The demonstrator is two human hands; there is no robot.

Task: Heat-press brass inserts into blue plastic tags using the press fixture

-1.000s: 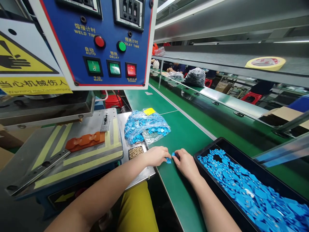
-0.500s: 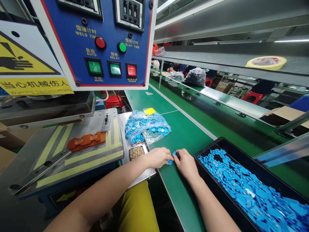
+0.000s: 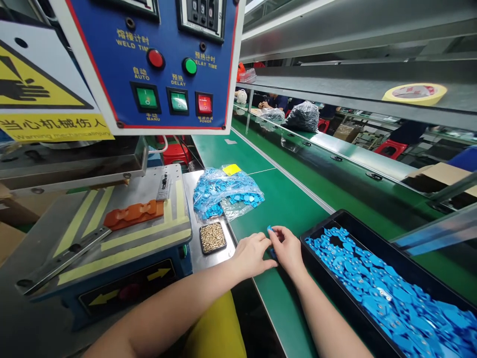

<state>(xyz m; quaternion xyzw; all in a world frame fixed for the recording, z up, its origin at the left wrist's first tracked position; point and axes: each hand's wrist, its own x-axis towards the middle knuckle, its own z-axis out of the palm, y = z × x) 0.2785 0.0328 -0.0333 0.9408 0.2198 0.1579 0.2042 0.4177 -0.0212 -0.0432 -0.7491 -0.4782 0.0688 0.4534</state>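
Note:
Above the green bench my right hand (image 3: 287, 249) is closed, thumb and fingers pinching a small blue plastic piece (image 3: 269, 228) whose tip pokes out on top. My left hand (image 3: 254, 254) meets it from the left, fingertips against the right hand's fingers and thumb stretched apart below. A second bit of blue (image 3: 274, 254) shows low between the two hands; which hand bears it is hidden. To the right stands a black bin (image 3: 311, 263) with many blue plastic pieces (image 3: 387, 293), several showing small metal inserts.
A small tray of brass inserts (image 3: 212, 237) and a plastic bag of blue parts (image 3: 227, 191) lie beyond my left hand. At left is a welding machine with a control panel (image 3: 171, 64) and an orange fixture (image 3: 134, 215) on its plate. Yellow tape (image 3: 414, 93) rests on a shelf.
My left hand has turned and its thumb has spread away from its fingers. The blue piece at the right fingertips has tilted up. Both hands are closer together.

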